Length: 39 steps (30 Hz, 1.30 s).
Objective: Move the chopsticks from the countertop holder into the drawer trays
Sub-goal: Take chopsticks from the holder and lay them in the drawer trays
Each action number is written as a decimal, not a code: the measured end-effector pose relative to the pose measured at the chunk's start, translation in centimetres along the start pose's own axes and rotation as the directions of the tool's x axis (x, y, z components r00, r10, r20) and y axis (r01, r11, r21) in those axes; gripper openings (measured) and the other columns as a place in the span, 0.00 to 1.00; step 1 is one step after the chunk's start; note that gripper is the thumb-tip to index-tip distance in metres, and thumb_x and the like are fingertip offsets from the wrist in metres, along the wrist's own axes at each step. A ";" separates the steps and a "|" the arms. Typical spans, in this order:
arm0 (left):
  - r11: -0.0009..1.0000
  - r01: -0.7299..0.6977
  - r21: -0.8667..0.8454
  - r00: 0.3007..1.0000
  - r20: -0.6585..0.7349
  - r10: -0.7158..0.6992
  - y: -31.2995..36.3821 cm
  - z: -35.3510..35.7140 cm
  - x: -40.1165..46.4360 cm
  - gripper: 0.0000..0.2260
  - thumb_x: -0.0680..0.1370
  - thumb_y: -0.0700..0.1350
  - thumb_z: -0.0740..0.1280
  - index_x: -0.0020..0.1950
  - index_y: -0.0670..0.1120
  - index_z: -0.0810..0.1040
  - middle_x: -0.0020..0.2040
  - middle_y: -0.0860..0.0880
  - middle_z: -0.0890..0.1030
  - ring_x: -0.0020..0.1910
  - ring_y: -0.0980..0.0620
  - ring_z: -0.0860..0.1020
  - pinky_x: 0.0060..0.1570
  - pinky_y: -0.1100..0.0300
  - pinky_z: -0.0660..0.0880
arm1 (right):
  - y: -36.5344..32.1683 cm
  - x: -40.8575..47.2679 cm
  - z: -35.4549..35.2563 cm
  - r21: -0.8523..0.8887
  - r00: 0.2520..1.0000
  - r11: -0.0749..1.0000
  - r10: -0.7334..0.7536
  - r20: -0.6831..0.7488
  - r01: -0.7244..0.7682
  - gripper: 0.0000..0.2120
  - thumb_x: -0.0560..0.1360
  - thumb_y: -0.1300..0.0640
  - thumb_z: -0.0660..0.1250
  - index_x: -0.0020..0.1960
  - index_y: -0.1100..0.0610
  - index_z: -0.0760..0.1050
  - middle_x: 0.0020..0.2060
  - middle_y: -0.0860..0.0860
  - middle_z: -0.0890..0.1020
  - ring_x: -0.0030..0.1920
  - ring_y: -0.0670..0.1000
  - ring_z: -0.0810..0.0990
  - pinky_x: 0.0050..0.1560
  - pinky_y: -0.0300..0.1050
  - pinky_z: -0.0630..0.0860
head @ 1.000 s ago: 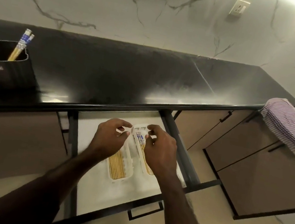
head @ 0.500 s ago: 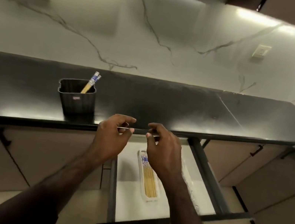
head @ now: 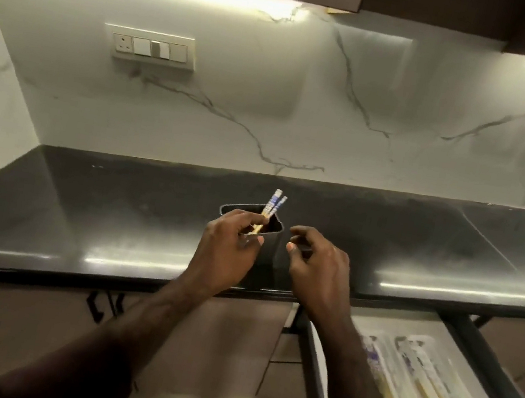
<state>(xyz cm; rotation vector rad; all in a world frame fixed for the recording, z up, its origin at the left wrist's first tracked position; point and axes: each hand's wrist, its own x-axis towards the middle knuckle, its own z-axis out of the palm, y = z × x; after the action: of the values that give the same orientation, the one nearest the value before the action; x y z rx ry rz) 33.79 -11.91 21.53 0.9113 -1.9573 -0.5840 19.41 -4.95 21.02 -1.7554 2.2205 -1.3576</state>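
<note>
While the left hand curls its fingers around the two chopsticks leaning in the black holder, seemingly to lift them out together, the right hand hovers just beside the holder, fingers loosely curled and holding nothing, probably ready to help gather the pair. That holder stands on the dark tabletop near its front edge. Lower right, the open drawer carries two white trays, each already holding chopsticks; blur hides their count.
</note>
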 end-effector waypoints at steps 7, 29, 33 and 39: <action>0.999 -0.033 0.008 0.999 0.041 0.032 -6.8 -4.3 4.4 0.14 0.74 0.38 0.72 0.59 0.47 0.82 0.54 0.52 0.82 0.48 0.57 0.81 0.48 0.68 0.78 | -3.6 3.4 6.2 -0.017 0.997 0.998 0.063 0.051 -0.062 0.14 0.77 0.60 0.68 0.63 0.54 0.77 0.54 0.51 0.83 0.50 0.44 0.81 0.55 0.43 0.80; 1.000 0.003 0.001 0.955 0.296 -0.003 -15.8 5.8 17.1 0.17 0.76 0.37 0.69 0.63 0.49 0.79 0.60 0.52 0.80 0.56 0.59 0.77 0.57 0.65 0.76 | 5.6 14.9 15.3 -0.067 0.918 0.927 0.374 0.133 -0.368 0.10 0.77 0.54 0.67 0.59 0.48 0.77 0.47 0.45 0.83 0.45 0.41 0.81 0.49 0.42 0.82; 0.998 0.052 0.023 0.930 0.362 -0.056 -16.9 9.9 20.2 0.18 0.75 0.42 0.69 0.64 0.52 0.77 0.61 0.52 0.80 0.58 0.59 0.76 0.58 0.62 0.75 | 8.1 16.3 16.1 -0.109 0.877 0.902 0.431 0.213 -0.417 0.07 0.77 0.50 0.66 0.55 0.45 0.77 0.43 0.43 0.82 0.48 0.42 0.80 0.52 0.42 0.78; 0.981 0.189 0.038 0.832 0.524 -0.181 -18.7 14.0 22.7 0.25 0.75 0.45 0.70 0.71 0.56 0.69 0.67 0.53 0.77 0.67 0.57 0.73 0.62 0.65 0.67 | 9.0 17.0 17.6 -0.216 0.828 0.884 0.465 0.313 -0.415 0.09 0.76 0.53 0.62 0.56 0.49 0.76 0.48 0.50 0.83 0.52 0.52 0.82 0.54 0.48 0.78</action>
<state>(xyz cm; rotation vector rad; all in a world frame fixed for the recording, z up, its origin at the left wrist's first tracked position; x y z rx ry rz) 20.79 -40.58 13.22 1.0133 -2.3554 -1.0522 14.47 -29.19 12.70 -1.2599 2.3421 -0.7360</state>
